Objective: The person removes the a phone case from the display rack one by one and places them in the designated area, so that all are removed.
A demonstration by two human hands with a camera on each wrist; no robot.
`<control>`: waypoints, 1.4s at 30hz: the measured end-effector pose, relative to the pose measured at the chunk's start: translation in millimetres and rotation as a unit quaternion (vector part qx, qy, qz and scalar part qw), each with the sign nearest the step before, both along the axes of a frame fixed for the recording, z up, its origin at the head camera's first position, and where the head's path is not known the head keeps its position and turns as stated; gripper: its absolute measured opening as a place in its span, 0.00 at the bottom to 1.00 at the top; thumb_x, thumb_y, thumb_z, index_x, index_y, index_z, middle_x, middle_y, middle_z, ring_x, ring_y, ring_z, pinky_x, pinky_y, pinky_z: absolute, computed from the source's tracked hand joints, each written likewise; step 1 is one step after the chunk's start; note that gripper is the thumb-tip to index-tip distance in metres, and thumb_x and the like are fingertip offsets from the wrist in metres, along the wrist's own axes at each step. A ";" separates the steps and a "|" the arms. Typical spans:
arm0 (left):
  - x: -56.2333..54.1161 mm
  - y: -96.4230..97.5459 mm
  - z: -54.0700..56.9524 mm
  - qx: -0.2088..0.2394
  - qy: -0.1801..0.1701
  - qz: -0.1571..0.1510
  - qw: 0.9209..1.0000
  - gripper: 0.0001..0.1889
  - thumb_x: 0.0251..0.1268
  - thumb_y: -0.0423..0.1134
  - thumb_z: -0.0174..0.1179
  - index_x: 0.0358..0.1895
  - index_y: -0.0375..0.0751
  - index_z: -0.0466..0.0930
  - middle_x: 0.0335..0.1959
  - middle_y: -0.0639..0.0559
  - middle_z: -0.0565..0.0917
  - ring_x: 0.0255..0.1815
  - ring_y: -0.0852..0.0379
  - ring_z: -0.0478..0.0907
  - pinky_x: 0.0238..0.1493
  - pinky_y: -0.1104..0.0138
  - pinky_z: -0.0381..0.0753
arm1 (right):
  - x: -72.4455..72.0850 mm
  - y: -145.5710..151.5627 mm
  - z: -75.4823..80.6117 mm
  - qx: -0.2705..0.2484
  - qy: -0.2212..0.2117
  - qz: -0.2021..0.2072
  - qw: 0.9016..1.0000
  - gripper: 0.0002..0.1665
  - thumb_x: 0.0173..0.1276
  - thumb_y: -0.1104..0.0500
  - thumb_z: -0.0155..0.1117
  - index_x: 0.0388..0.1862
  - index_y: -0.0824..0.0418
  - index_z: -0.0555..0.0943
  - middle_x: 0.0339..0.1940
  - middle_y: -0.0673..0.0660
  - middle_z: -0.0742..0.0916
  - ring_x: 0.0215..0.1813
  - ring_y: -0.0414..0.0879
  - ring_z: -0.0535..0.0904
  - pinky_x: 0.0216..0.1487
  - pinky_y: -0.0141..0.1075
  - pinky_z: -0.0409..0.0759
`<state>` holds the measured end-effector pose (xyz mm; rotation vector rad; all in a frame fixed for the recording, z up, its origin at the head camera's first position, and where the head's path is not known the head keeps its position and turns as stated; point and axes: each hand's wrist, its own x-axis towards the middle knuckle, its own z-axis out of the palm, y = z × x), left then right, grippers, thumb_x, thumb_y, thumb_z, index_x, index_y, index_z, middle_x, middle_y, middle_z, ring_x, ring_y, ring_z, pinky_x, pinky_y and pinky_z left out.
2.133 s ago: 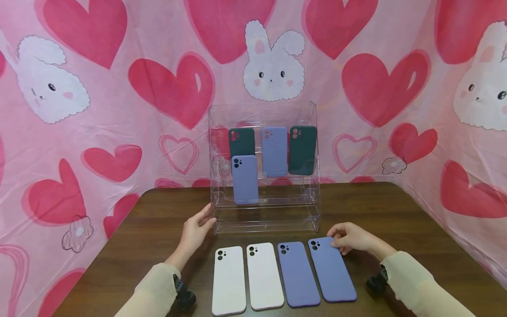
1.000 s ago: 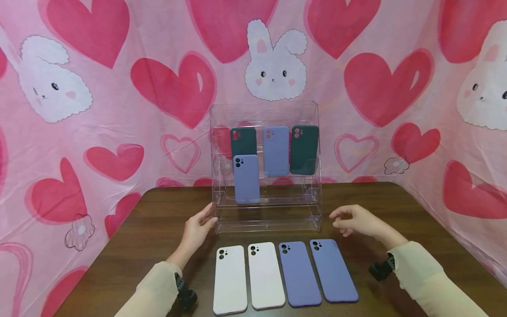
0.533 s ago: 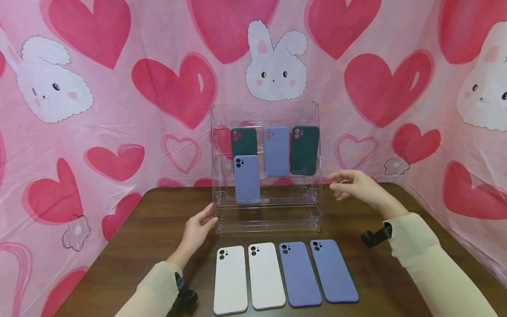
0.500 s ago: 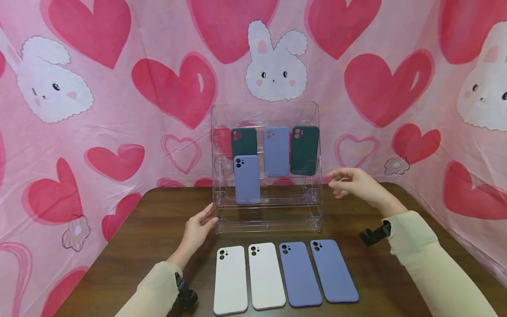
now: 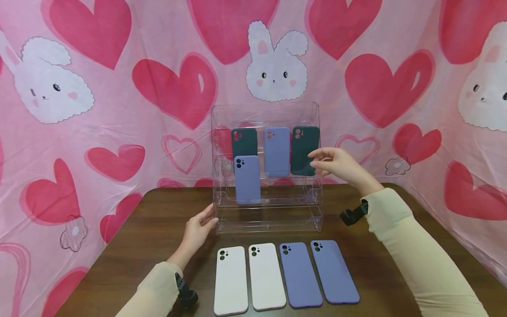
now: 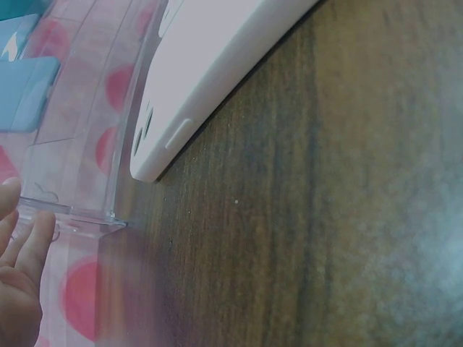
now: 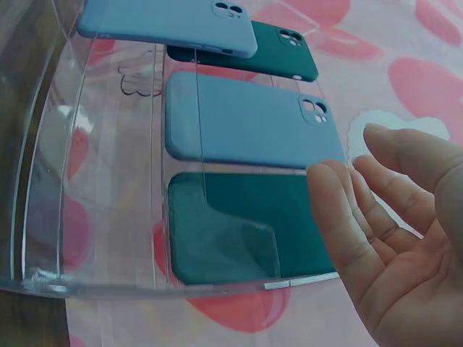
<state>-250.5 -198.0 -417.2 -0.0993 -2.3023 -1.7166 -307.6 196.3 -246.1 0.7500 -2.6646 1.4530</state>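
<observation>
Your L hand (image 5: 196,230), fingers straightish, touches the rack (image 5: 267,228), prob. to steady it, w/ green case (image 5: 302,147) by your R hand (image 5: 336,165), loosely parted & holding nothing.

Left hand (image 6: 18,289), mine, lower left, cut by the frame, fingertips at the clear stand (image 6: 58,166). White phone case (image 6: 210,72), top centre, lying on wooden tabletop (image 6: 289,217). Blue phone case (image 6: 25,94), upper left, seen in part. Pink cloth (image 6: 79,300), red-patterned, far left.
</observation>
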 end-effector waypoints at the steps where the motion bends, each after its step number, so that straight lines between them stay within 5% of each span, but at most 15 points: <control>1: 0.2 -0.1 0.1 0.001 0.000 0.000 1.000 0.27 0.57 0.27 0.62 0.62 0.37 0.69 0.56 0.39 0.75 0.53 0.45 0.75 0.45 0.65 0.79 | -1.1 -3.3 1.1 -0.004 0.001 0.003 1.000 0.27 0.66 0.54 0.60 0.57 0.69 0.72 0.43 0.67 0.77 0.39 0.59 0.79 0.40 0.43 0.82; 19: 2.7 -1.3 -0.1 -0.005 0.002 0.009 1.000 0.27 0.57 0.26 0.61 0.62 0.36 0.70 0.55 0.38 0.75 0.51 0.44 0.76 0.44 0.65 0.80 | -23.3 -64.8 4.0 -0.046 -0.006 0.028 0.999 0.26 0.66 0.61 0.60 0.61 0.69 0.69 0.46 0.64 0.78 0.46 0.62 0.78 0.40 0.45 0.82; 42: 3.6 1.8 1.7 -0.003 0.002 0.005 1.000 0.27 0.57 0.26 0.61 0.62 0.37 0.70 0.55 0.38 0.75 0.52 0.45 0.75 0.45 0.65 0.79 | -37.6 -122.3 -21.1 -0.056 -0.020 0.033 0.998 0.26 0.63 0.62 0.63 0.61 0.63 0.70 0.53 0.62 0.76 0.49 0.53 0.76 0.40 0.46 0.82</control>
